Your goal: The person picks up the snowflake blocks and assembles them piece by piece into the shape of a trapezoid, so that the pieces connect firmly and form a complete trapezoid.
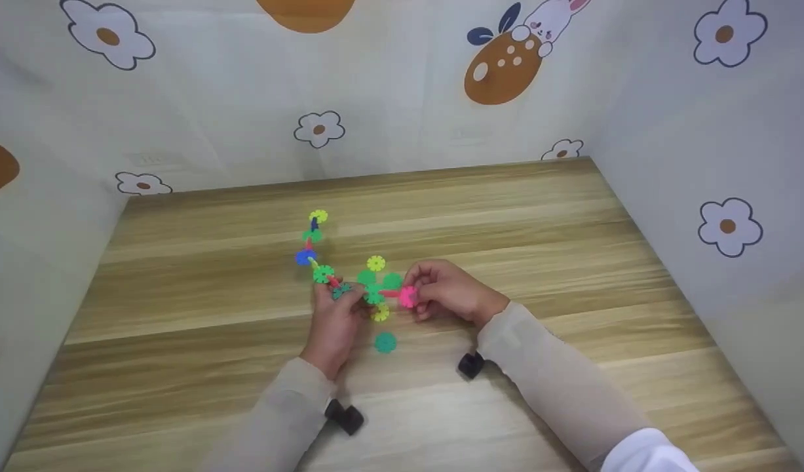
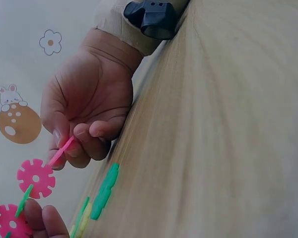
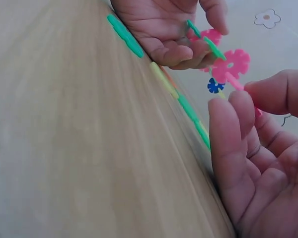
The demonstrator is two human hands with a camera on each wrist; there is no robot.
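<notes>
Pinching at the chain's end: the right hand (image 1: 454,292), thumb and fingertips closed on the last pink disc (image 1: 408,296), the end one nearest the person's right.
Gripping mid-chain: the left hand (image 1: 336,324), thumb and curled fingers around a joint next to a green disc (image 1: 373,294).
Chain of toothed discs: the chain (image 1: 324,274) is slotted edge to face, running from the right hand through the left hand and on toward the far wall; pink, green, red and blue pieces show, with a yellow disc (image 1: 318,216) at its far tip.
Yellow loose discs: one (image 1: 375,263) beyond the chain's hand-held stretch, the other (image 1: 381,312) on its near side.
Green loose discs: two, the first (image 1: 366,278) and the second (image 1: 392,282), just beyond that stretch of chain.
Teal disc: the teal disc (image 1: 385,342) lies flat, nearer the person than the chain.
Tabletop: the wood-grain table (image 1: 546,249) spreads beneath the chain.
Wall: a pale flower-print cloth (image 1: 402,78) rises beyond the chain.
Sleeves: beige, the right sleeve (image 1: 559,373) and left sleeve (image 1: 277,406) reach toward the chain from the near side.
</notes>
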